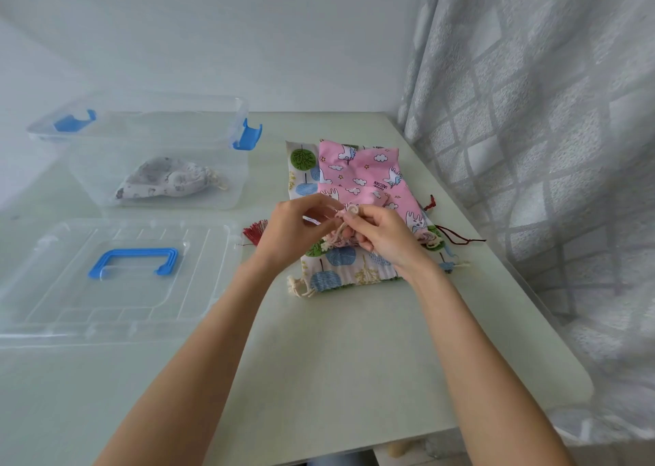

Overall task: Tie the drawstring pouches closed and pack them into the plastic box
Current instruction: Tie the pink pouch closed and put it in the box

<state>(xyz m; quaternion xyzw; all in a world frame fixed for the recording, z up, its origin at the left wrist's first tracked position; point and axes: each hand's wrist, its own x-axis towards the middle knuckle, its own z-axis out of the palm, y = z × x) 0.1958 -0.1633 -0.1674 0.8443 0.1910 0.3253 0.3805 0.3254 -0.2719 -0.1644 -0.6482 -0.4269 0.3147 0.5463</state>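
A pink unicorn-print pouch [368, 171] lies on top of a pile of pouches at the table's right. Under it a white pouch with green and blue trees [340, 270] sticks out. My left hand [294, 228] and my right hand [382, 235] meet over the pink pouch's gathered mouth, both pinching its cream drawstring [349, 213], which loops between the fingers. A clear plastic box [88, 181] with blue latches stands at the back left. Inside it lies a grey-print pouch [166, 178], its mouth drawn shut.
The box's clear lid [53, 295] with a blue handle [133, 261] lies flat at the front left. A red tassel [253, 233] and dark red cords [457, 236] poke out of the pile. A patterned curtain [531, 111] hangs along the table's right edge.
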